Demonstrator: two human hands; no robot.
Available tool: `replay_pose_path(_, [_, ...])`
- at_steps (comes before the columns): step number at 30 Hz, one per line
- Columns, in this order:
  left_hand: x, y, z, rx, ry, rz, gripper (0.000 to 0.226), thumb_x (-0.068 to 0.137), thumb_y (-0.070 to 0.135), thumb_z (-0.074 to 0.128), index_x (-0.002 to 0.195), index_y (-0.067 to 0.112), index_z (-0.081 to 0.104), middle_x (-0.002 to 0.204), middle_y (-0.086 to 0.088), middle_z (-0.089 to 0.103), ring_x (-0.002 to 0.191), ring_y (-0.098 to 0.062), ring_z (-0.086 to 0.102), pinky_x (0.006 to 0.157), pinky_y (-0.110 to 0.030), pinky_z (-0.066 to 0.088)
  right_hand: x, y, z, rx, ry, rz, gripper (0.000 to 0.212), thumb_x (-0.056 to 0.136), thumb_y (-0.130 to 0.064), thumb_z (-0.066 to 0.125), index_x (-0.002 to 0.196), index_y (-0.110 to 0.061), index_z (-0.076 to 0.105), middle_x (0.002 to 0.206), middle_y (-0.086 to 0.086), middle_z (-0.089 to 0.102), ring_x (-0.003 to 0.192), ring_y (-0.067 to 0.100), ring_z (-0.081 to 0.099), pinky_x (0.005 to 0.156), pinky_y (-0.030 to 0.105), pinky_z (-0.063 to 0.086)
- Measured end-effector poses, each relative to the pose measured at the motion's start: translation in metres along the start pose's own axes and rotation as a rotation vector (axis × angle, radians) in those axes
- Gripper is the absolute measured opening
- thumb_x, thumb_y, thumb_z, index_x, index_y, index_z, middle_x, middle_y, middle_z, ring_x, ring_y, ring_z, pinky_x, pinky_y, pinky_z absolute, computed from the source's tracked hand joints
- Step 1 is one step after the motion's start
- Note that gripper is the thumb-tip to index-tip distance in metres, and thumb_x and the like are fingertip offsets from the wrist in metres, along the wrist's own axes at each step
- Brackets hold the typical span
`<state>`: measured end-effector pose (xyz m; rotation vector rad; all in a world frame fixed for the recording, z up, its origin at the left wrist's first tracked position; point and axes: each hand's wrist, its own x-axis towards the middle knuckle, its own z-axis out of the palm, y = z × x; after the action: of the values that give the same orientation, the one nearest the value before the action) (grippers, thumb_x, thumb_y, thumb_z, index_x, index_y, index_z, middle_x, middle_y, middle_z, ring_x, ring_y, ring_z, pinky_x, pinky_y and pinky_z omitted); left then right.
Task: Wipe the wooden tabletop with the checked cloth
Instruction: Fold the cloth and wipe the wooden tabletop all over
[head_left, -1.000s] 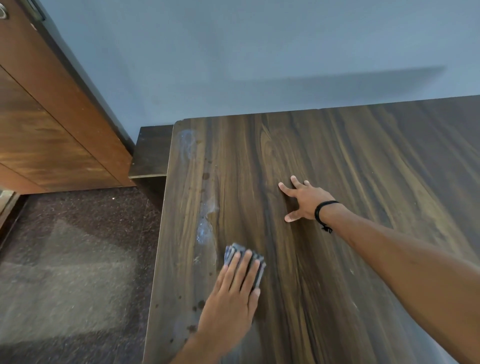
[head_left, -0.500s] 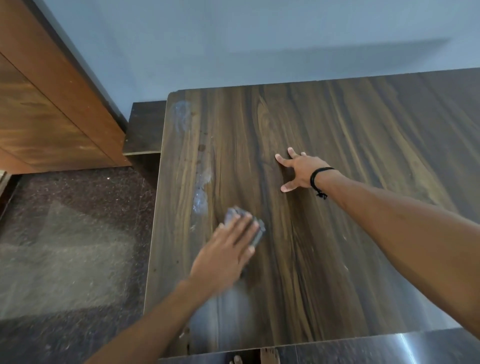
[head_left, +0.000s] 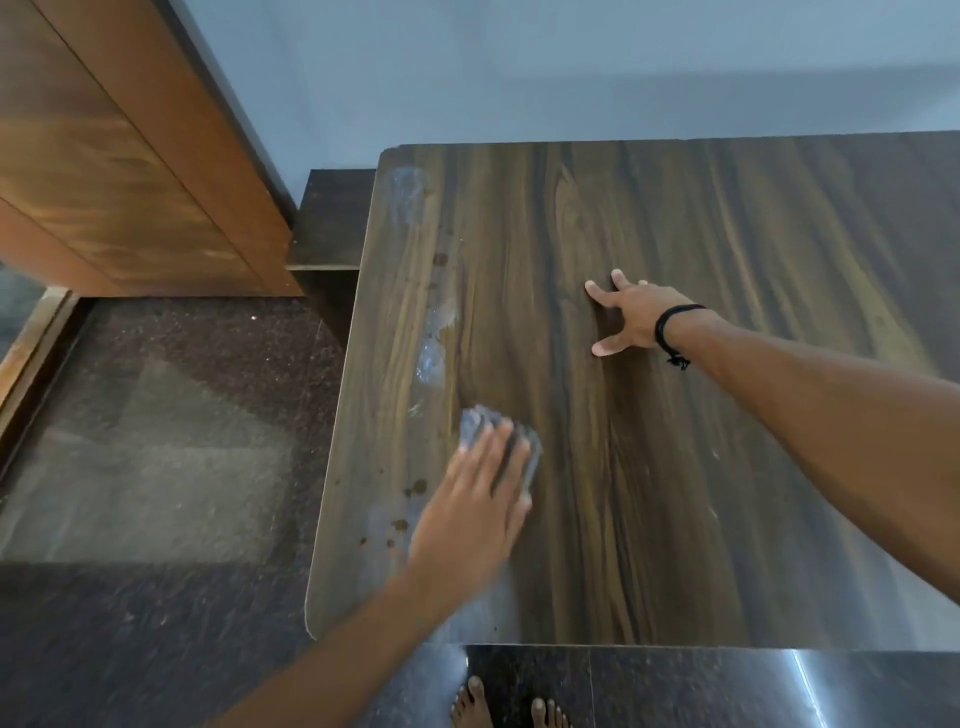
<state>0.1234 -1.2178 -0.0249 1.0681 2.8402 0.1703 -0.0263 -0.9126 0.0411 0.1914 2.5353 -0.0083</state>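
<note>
My left hand (head_left: 470, 512) lies on top of the checked cloth (head_left: 478, 421), fingers straight and close together, pressing it flat to the wooden worktop (head_left: 727, 467). The grip is open, nothing curled round the cloth. The hand and the cloth are both blurred, so I can make out only grey-blue folds poking out past my fingertips. The cloth sits near the left edge of the worktop, about halfway along it.

Just beyond the cloth there are pale smears (head_left: 431, 358) on the wood, with another one (head_left: 408, 192) by the far left corner. Small dark spots (head_left: 415, 487) dot the surface beside my left hand.

My right hand (head_left: 631, 317) is well apart from it, further in, palm down with the fingers spread on bare wood, its grip open too. A black band (head_left: 670, 327) circles that wrist.

My bare feet (head_left: 470, 701) show on the dark floor (head_left: 156, 467) at the near edge. A brown cabinet (head_left: 104, 156) stands to the left, against the pale wall (head_left: 519, 62).
</note>
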Motion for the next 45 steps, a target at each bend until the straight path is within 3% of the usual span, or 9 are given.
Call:
replay_pose_path(4, [-0.026, -0.012, 0.000, 0.066, -0.041, 0.187, 0.058, 0.108, 0.044, 0.011, 0.159, 0.017, 0.011, 0.165, -0.008, 0.006, 0.153, -0.025, 0.002, 0.121, -0.048, 0.021, 0.002, 0.000, 0.001, 0.015, 0.001, 0.004, 0.105, 0.083, -0.062, 0.067, 0.157, -0.039, -0.003, 0.167, 0.003, -0.008, 0.151, 0.037, 0.010, 0.116, 0.053, 0.029])
replay_pose_path(9, [0.024, -0.021, -0.008, 0.015, 0.046, -0.154, 0.059, 0.107, 0.042, 0.010, 0.159, 0.013, 0.009, 0.166, -0.011, 0.005, 0.153, -0.024, -0.002, 0.122, -0.046, 0.018, 0.001, 0.000, 0.001, -0.016, 0.003, -0.004, 0.105, 0.082, -0.064, 0.066, 0.157, -0.039, -0.004, 0.167, 0.004, -0.007, 0.151, 0.038, 0.012, 0.115, 0.054, 0.031])
replay_pose_path(13, [-0.021, -0.012, -0.001, 0.066, -0.037, 0.070, 0.058, 0.108, 0.042, 0.007, 0.158, 0.012, 0.009, 0.165, -0.011, 0.005, 0.153, -0.026, 0.000, 0.120, -0.047, 0.022, -0.002, 0.001, 0.000, -0.012, 0.009, -0.017, 0.104, 0.083, -0.064, 0.065, 0.157, -0.038, -0.002, 0.167, 0.005, -0.006, 0.150, 0.038, 0.015, 0.114, 0.053, 0.032])
replay_pose_path(17, [0.009, -0.032, -0.013, 0.046, -0.018, -0.131, 0.062, 0.106, 0.041, 0.006, 0.158, 0.008, 0.009, 0.165, -0.015, 0.006, 0.153, -0.029, 0.000, 0.119, -0.049, 0.022, -0.004, 0.001, -0.001, -0.027, 0.005, -0.015, 0.104, 0.083, -0.066, 0.065, 0.158, -0.037, -0.002, 0.167, 0.005, -0.006, 0.150, 0.038, 0.014, 0.113, 0.053, 0.033])
replay_pose_path(23, [-0.068, 0.019, 0.002, -0.009, -0.031, 0.043, 0.057, 0.108, 0.042, 0.019, 0.158, 0.014, 0.015, 0.166, -0.007, 0.009, 0.153, -0.022, 0.008, 0.118, -0.045, 0.029, -0.003, 0.001, -0.002, -0.020, 0.012, -0.018, 0.105, 0.082, -0.065, 0.065, 0.158, -0.037, -0.002, 0.167, 0.007, -0.005, 0.149, 0.038, 0.018, 0.113, 0.054, 0.034])
replay_pose_path(29, [-0.010, 0.014, 0.006, -0.023, 0.053, -0.253, 0.059, 0.107, 0.043, 0.013, 0.159, 0.014, 0.012, 0.166, -0.010, 0.006, 0.153, -0.023, 0.002, 0.123, -0.044, 0.018, -0.013, -0.013, -0.002, -0.102, 0.022, -0.001, 0.093, 0.093, -0.057, 0.057, 0.159, -0.028, -0.002, 0.166, 0.013, -0.003, 0.142, 0.040, 0.033, 0.109, 0.048, 0.038])
replay_pose_path(33, [-0.061, 0.032, 0.010, -0.040, 0.012, -0.120, 0.058, 0.108, 0.045, 0.017, 0.158, 0.015, 0.013, 0.166, -0.008, 0.009, 0.153, -0.023, 0.007, 0.119, -0.044, 0.027, -0.031, -0.018, 0.018, -0.105, 0.031, -0.045, 0.077, 0.101, -0.052, 0.043, 0.159, -0.026, 0.000, 0.166, 0.015, -0.002, 0.147, 0.043, 0.021, 0.113, 0.049, 0.032])
replay_pose_path(41, [-0.003, 0.007, 0.010, -0.026, 0.088, -0.363, 0.059, 0.105, 0.041, 0.020, 0.158, 0.013, 0.016, 0.164, -0.013, 0.013, 0.152, -0.027, 0.013, 0.120, -0.047, 0.026, -0.092, -0.052, 0.066, -0.020, -0.081, -0.121, 0.112, 0.083, -0.053, 0.072, 0.159, -0.024, -0.004, 0.165, 0.015, -0.013, 0.149, 0.047, 0.004, 0.117, 0.052, 0.022])
replay_pose_path(45, [-0.059, 0.041, 0.016, -0.041, 0.050, -0.200, 0.058, 0.107, 0.043, 0.018, 0.158, 0.014, 0.016, 0.164, -0.012, 0.014, 0.152, -0.027, 0.014, 0.118, -0.046, 0.030, -0.094, -0.053, 0.078, 0.060, -0.048, -0.107, 0.111, 0.084, -0.048, 0.074, 0.159, -0.026, -0.003, 0.165, 0.011, -0.015, 0.149, 0.045, -0.001, 0.117, 0.057, 0.026])
